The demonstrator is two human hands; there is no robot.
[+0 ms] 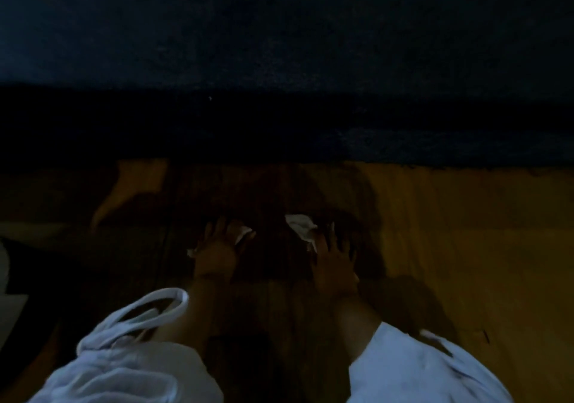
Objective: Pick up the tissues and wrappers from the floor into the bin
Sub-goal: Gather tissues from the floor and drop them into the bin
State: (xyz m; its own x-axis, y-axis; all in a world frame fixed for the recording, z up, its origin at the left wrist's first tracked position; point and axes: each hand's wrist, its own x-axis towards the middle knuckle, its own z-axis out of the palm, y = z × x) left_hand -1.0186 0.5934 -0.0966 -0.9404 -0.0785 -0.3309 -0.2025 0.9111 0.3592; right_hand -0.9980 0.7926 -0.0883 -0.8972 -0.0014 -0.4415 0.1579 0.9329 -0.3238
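White crumpled tissue (298, 226) lies on the wooden floor (466, 235), touched by the spread fingers of my right hand (334, 258); my left hand (216, 244) apparently bunches a second tissue (243, 233). Risk: a loose grip in poor light drops scraps before the unseen bin.

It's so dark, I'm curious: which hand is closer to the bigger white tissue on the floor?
Right. The right hand touches the bigger tissue at its lower edge; the left hand lies apart to its left, over a smaller tissue.
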